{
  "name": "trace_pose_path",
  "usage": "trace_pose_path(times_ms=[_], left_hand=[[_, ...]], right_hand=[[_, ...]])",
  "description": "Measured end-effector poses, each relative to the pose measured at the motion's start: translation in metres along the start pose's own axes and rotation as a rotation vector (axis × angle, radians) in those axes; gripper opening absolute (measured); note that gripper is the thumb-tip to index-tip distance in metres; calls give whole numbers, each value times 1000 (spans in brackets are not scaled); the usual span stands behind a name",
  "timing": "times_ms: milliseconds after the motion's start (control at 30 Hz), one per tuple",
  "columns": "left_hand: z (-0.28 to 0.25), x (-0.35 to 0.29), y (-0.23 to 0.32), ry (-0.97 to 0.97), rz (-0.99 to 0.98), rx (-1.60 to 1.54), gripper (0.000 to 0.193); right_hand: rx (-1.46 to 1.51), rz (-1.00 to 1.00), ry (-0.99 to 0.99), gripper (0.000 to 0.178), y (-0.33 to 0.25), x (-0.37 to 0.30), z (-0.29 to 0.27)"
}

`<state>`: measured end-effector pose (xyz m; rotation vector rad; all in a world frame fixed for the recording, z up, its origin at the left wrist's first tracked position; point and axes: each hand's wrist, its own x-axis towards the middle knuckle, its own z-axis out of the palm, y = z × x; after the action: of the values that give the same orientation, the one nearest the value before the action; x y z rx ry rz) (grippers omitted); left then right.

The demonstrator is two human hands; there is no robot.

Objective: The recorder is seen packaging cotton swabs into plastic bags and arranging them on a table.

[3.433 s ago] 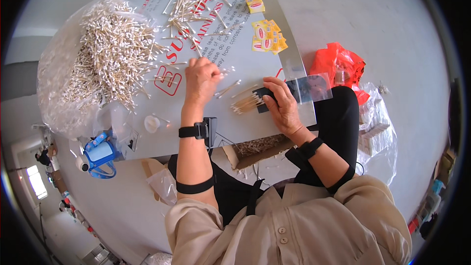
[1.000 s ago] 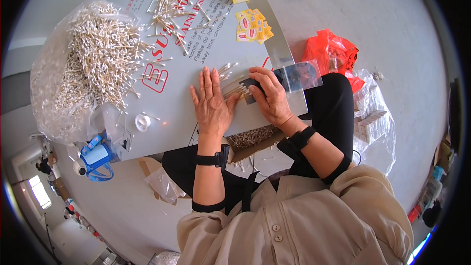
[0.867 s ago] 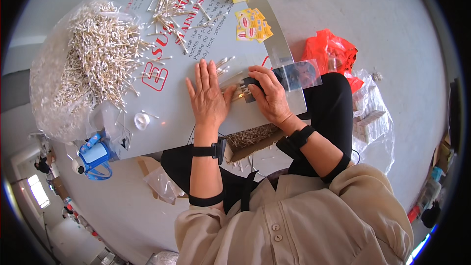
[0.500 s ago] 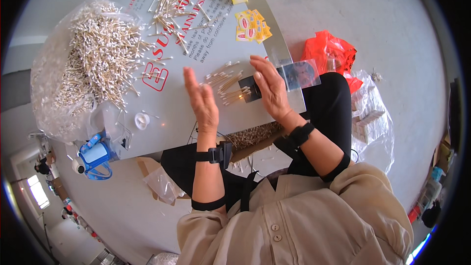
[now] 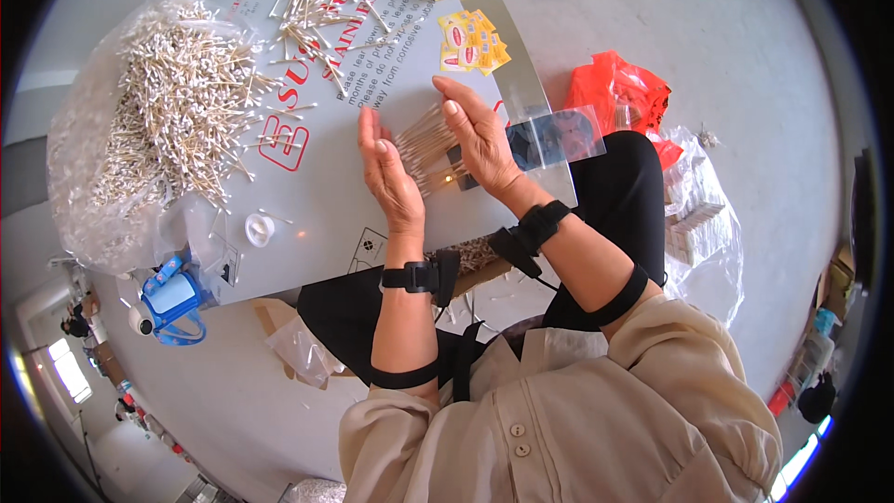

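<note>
A layer of cotton swabs lies on the steel-topped table between my two hands. My left hand stands on edge at their left ends, fingers stretched out. Along the right ends is my right hand, its fingers straight and the palm turned inward. Both hands flank the swabs rather than wrapping round them; whether each palm touches the tips is hard to see. A dark strip with a clear plastic sleeve lies right of my right hand, reaching past the table edge.
A clear bag heaped with swabs stands at the left. Loose swabs and yellow packets lie farther back. Near the front left are a small white cup and a blue bottle. A red bag sits right of the table.
My hands have come closer together around the swabs. The swabs, scattered in loose groups before, now lie in a tighter, more even row. My right hand moved left.
</note>
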<state>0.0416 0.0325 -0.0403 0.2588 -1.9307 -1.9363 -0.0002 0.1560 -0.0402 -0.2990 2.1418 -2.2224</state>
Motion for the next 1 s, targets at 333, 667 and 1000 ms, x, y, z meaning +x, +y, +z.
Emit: trace_pose_path(times_ms=[333,667,1000], left_hand=[[-10,-10,14,-209,135,423,62],[-15,-54,32,-657,219,1280,84],[-10,-12,-2,-11,118,428,51]], right_hand=[[183,88,125,41,2,-15,-8],[206,180,109,45,-10,-38,-21],[91,16,58,42,3,3,-9]])
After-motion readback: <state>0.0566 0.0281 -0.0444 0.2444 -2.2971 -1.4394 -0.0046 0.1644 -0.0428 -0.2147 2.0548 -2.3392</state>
